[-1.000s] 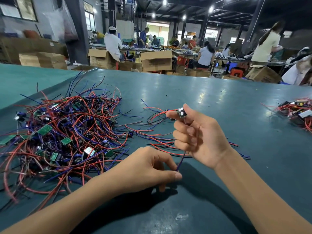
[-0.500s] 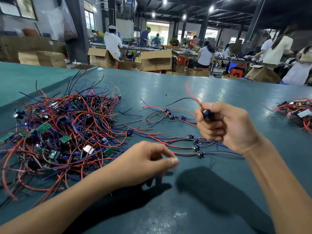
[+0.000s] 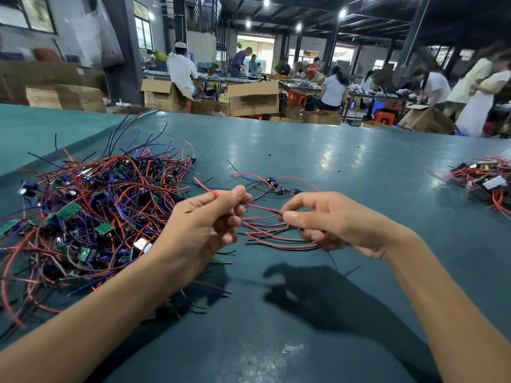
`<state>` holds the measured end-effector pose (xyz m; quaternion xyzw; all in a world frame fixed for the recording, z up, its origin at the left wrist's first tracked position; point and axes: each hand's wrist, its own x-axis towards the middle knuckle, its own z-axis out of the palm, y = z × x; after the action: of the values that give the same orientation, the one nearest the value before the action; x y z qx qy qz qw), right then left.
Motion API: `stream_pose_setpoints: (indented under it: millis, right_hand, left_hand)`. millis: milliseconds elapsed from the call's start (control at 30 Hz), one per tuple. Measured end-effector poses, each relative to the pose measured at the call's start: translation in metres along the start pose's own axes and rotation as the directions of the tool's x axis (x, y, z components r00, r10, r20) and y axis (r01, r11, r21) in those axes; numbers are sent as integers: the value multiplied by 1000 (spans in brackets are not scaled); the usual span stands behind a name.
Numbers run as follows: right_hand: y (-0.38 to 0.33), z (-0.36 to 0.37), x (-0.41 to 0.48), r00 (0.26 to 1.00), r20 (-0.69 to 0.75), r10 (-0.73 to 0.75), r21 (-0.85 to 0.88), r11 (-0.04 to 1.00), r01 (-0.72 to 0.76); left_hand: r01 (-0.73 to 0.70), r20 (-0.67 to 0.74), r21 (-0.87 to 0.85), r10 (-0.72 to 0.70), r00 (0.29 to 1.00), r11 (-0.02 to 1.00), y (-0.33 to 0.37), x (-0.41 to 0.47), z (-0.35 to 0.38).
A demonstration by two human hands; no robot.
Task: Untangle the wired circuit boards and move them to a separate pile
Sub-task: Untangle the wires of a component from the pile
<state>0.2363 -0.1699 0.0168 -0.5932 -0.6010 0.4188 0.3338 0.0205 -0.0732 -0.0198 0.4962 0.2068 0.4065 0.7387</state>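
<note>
A big tangled pile (image 3: 91, 214) of red, blue and black wires with small green circuit boards lies on the left of the teal table (image 3: 345, 167). A smaller loose group of wired boards (image 3: 279, 186) is spread in the middle. My left hand (image 3: 204, 228) pinches a red wire (image 3: 261, 208) that juts up to the left past its fingertips. My right hand (image 3: 323, 219) pinches the same red wire further along, thumb against forefinger, and its lower fingers curl over more wires above the spread group. What sits in its palm is hidden.
Another heap of wired parts (image 3: 484, 181) lies at the table's right edge. Beyond the far edge stand cardboard boxes (image 3: 253, 98) and work tables with several people. The near part of the table holds only my arms and their shadows.
My right hand has dropped and moved left from its raised position. My left hand rose from the table and took hold of the red wire, which now runs between both hands.
</note>
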Motion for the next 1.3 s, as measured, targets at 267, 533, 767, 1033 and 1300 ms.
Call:
stream_pose_setpoints:
  millis: [267, 533, 767, 1033, 1300]
  right_hand:
    - [24, -48, -17, 972, -207, 112, 7, 994, -113]
    - [40, -62, -20, 915, -315, 254, -299, 888, -349]
    - [54, -77, -25, 893, -330, 305, -306, 861, -407]
    - [59, -70, -19, 880, -371, 296, -399, 805, -439]
    - [46, -65, -19, 884, -446, 138, -478, 799, -366]
  left_hand:
    - [23, -133, 198, 4, 991, 980, -3, 1, -8]
    - [13, -18, 771, 2, 1000, 637, -22, 2, -11]
    - [-79, 72, 937, 33, 997, 341, -23, 1, -10]
    - [-101, 98, 948, 23, 995, 301, -22, -1, -9]
    - [-307, 243, 920, 258, 935, 243, -15, -5, -14]
